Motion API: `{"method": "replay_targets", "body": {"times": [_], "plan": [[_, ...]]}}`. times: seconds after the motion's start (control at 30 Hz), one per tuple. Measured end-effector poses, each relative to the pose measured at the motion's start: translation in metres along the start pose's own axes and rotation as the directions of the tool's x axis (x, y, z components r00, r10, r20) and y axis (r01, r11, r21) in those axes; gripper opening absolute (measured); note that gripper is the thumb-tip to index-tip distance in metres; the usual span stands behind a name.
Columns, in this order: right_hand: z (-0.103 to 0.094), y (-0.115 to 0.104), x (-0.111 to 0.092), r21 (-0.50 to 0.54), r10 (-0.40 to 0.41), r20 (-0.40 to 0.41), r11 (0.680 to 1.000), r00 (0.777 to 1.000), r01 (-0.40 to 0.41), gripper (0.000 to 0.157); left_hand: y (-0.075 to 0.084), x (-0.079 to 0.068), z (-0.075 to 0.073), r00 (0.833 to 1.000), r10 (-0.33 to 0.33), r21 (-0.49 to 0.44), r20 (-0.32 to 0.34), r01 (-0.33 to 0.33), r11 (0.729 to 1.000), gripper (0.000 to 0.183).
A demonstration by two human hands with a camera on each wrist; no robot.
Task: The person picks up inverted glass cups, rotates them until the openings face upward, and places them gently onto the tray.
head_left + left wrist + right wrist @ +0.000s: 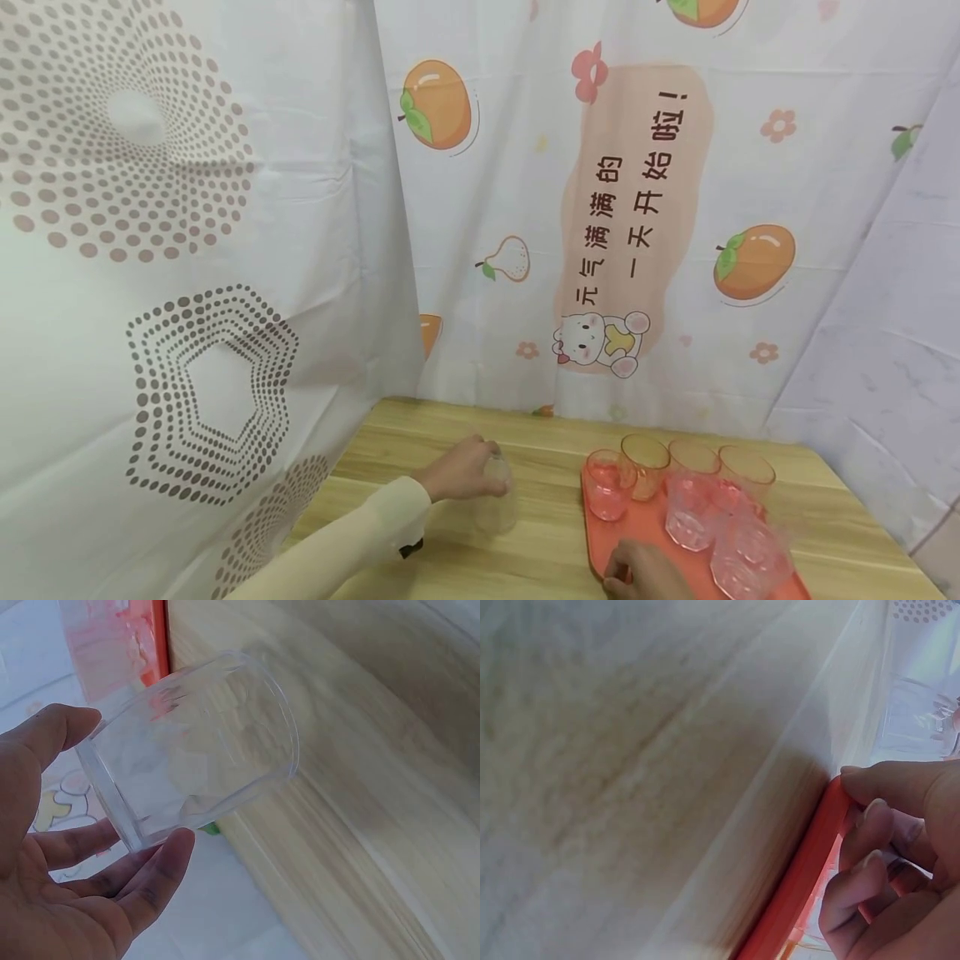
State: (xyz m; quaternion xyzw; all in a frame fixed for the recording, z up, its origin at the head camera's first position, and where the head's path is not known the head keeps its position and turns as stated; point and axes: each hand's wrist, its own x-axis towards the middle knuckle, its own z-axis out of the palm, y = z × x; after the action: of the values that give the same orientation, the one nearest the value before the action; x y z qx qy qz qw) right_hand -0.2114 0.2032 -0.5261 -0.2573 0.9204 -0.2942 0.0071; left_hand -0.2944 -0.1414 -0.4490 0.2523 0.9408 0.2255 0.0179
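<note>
In the head view my left hand (467, 471) holds a clear drinking glass (495, 504) over the left part of the table. The left wrist view shows thumb and fingers of the left hand (82, 862) gripping the thick base of the glass (202, 742), its wide mouth pointing down toward the wood. My right hand (645, 571) is at the near left corner of a red tray (600, 546). Seen from the right wrist, the right hand (900, 847) pinches the rim of the red tray (802, 877), thumb on the edge and the other fingers curled inside.
On the tray stand several glasses: a yellowish one (645, 467) at the back, a pink-looking one (607, 492) at the left, clear ones (690, 521) toward the right. The wooden table (540, 492) meets a fruit-printed curtain (502, 333) behind and a dotted curtain (322, 250) at left.
</note>
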Motion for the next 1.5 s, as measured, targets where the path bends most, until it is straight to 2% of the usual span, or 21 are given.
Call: {"method": "replay_targets", "body": {"times": [0.27,0.53,0.7,0.87,1.03,1.1,1.17,1.3,1.37,1.4,1.5], "plan": [[-0.003,-0.003,0.001,-0.022,0.029,0.02,0.999,0.999,-0.028,0.022,0.01,-0.001,0.009,0.999,0.044,0.012,0.02,-0.044,0.999,0.062],[-0.007,-0.009,0.003,0.033,0.127,0.098,0.991,0.987,-0.131,0.012,0.023,-0.007,0.012,0.997,0.049,-0.019,0.057,-0.048,0.999,0.06],[-0.007,-0.01,0.002,0.05,0.081,0.066,0.995,0.995,-0.085,0.011,0.032,-0.009,0.011,0.997,0.063,-0.043,0.053,-0.061,0.997,0.062],[-0.004,-0.012,0.002,0.108,0.044,0.02,0.993,0.999,-0.046,0.012,0.035,-0.009,0.016,0.997,0.063,-0.167,0.051,-0.053,0.984,0.056],[-0.002,-0.016,0.005,0.211,0.056,0.054,0.975,0.997,-0.067,0.016,0.039,-0.01,0.019,0.996,0.035,-0.284,0.079,-0.011,0.959,0.05],[0.0,-0.018,0.005,0.25,0.056,0.064,0.966,0.996,-0.07,0.018,0.041,-0.012,0.02,0.996,0.008,-0.327,0.089,0.021,0.945,0.046],[0.001,-0.02,0.005,0.281,0.049,0.061,0.958,0.997,-0.064,0.02,0.044,-0.014,0.021,0.994,-0.02,-0.393,0.106,0.06,0.918,0.04],[0.005,-0.023,0.005,0.343,0.038,0.043,0.938,0.998,-0.051,0.022,0.045,-0.018,0.026,0.988,-0.04,-0.548,0.15,0.117,0.829,0.031],[0.005,-0.025,0.004,0.397,0.05,0.048,0.916,0.998,-0.065,0.023,0.045,-0.019,0.028,0.984,-0.037,-0.612,0.171,0.136,0.779,0.03],[0.005,-0.026,0.004,0.428,0.061,0.054,0.901,0.997,-0.078,0.024,0.045,-0.019,0.028,0.983,-0.038,-0.63,0.177,0.143,0.763,0.031],[0.005,-0.029,0.005,0.503,0.094,0.06,0.857,0.994,-0.112,0.027,0.044,-0.019,0.029,0.98,-0.039,-0.659,0.197,0.161,0.735,0.034]]}}
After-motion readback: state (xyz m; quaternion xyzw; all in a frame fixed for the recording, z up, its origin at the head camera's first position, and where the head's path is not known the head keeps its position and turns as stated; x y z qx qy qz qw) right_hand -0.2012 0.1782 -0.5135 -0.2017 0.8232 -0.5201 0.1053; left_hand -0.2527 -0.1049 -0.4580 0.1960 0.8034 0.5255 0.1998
